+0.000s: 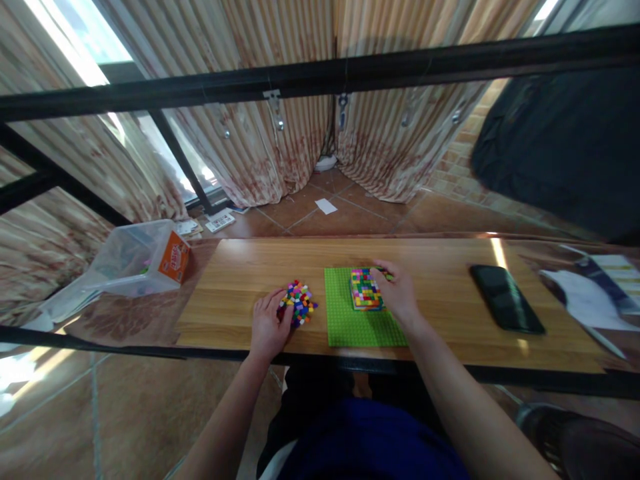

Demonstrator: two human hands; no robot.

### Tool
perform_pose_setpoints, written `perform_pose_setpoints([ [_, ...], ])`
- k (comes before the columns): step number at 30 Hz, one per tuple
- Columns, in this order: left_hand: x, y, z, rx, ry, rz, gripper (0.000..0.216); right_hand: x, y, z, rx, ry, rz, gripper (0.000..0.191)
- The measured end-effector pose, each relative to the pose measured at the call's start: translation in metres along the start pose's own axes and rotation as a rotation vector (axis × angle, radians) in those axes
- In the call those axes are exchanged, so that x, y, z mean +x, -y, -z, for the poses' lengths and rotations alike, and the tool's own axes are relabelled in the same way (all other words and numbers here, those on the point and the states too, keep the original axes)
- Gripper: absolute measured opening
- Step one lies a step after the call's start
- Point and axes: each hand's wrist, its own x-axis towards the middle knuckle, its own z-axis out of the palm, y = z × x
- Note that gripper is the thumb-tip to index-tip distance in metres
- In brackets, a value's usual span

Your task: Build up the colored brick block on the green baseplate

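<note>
A green baseplate (350, 323) lies on the wooden table (440, 273) in front of me. On its upper right part stands a square block of many-coloured small bricks (365, 289). My right hand (397, 293) rests against the block's right side, fingers curled at its top edge. Left of the plate lies a loose pile of coloured small bricks (299, 302). My left hand (269, 323) sits at the pile's near left edge, fingers bent and touching the bricks. What the fingertips pinch is too small to see.
A black phone (505, 297) lies on the table to the right, papers (585, 287) beyond it. A clear plastic bag with an orange box (173, 259) sits at the table's left end. A black bar (320, 77) crosses overhead. Curtains hang behind.
</note>
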Motion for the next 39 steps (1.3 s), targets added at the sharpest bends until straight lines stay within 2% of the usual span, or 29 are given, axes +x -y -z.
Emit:
perform_pose_setpoints([
  [6, 0.0, 0.001, -0.001, 0.001, -0.009, 0.001, 0.03, -0.001, 0.003, 0.0, -0.025, 0.064, 0.018, 0.034],
  [18, -0.001, -0.003, 0.0, 0.005, -0.02, 0.025, 0.03, -0.001, 0.003, 0.004, -0.128, 0.1, 0.07, 0.035],
  [21, -0.001, -0.005, 0.001, 0.015, -0.016, 0.041, 0.029, -0.006, 0.01, 0.007, -0.221, 0.024, 0.156, 0.037],
  [24, -0.002, -0.006, 0.0, 0.013, -0.01, 0.051, 0.03, -0.018, 0.029, 0.005, -0.301, -0.051, 0.314, 0.033],
  [25, -0.002, -0.005, 0.0, 0.012, -0.008, 0.054, 0.03, -0.024, 0.038, 0.002, -0.302, -0.012, 0.371, 0.031],
  [28, -0.002, -0.005, -0.001, 0.01, -0.001, 0.066, 0.03, -0.043, 0.061, -0.013, -0.327, 0.213, 0.508, 0.025],
  [32, -0.002, -0.006, -0.001, 0.006, -0.001, 0.074, 0.03, -0.063, 0.074, -0.042, -0.48, 0.431, 0.551, 0.024],
  [35, -0.002, -0.007, 0.0, 0.003, 0.001, 0.074, 0.03, -0.069, 0.073, -0.059, -0.601, 0.516, 0.55, 0.024],
  [39, -0.002, -0.007, 0.0, 0.004, 0.004, 0.069, 0.031, -0.069, 0.07, -0.071, -0.688, 0.562, 0.532, 0.025],
])
